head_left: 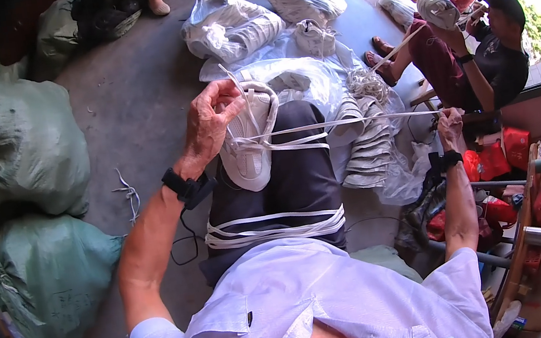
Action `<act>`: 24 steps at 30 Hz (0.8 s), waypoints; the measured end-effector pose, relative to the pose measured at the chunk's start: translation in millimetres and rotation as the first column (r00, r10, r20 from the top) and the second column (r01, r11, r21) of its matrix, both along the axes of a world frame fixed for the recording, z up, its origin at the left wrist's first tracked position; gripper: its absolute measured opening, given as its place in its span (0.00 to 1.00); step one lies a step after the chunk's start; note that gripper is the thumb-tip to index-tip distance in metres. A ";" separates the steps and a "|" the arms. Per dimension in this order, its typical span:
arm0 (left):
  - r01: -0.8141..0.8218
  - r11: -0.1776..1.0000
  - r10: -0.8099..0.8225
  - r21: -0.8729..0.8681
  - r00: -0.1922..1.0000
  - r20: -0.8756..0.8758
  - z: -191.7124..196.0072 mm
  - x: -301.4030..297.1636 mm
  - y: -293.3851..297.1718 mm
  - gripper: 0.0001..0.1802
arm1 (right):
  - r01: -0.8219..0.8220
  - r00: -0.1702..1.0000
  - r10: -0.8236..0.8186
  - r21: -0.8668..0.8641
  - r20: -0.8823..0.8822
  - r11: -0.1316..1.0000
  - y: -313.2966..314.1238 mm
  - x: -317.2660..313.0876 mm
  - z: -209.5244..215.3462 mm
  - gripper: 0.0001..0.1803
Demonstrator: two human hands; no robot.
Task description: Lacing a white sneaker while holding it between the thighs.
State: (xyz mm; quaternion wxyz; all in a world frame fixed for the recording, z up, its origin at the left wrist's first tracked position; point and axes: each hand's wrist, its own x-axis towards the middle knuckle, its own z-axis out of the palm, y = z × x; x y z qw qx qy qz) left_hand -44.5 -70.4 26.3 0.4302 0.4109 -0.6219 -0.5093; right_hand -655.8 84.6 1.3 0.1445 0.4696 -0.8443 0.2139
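Seemingly for bracing, a white mesh shoe [248, 164] rests at the far edge of the dark-trousered lap [303, 181], its flat white lacing [296, 129] gripped by the fingers of the left hand [209, 119] and right hand [450, 128].

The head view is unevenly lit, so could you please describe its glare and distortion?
Head view: daylight blows out to white at upper right, above the black-shirted co-worker; dark edging hides the corners; the wooden bar looks bowed near the right rim; the white shoe reads clearly.
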 end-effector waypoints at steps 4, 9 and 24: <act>-0.162 0.970 0.160 -0.182 0.987 -0.029 9.0 -12.8 22.1 0.12 | -0.093 0.995 0.093 -0.018 -0.031 0.995 12.2 -7.7 -12.8 0.08; 0.228 0.808 0.081 -0.543 0.870 0.486 7.1 7.8 37.4 0.09 | -0.063 0.984 0.067 -0.034 0.162 0.997 11.9 23.4 -14.8 0.09; 0.485 0.713 0.016 -0.507 0.711 0.703 15.7 13.4 17.5 0.09 | 0.072 0.997 -0.072 0.010 -0.003 0.997 31.0 -5.3 -34.0 0.09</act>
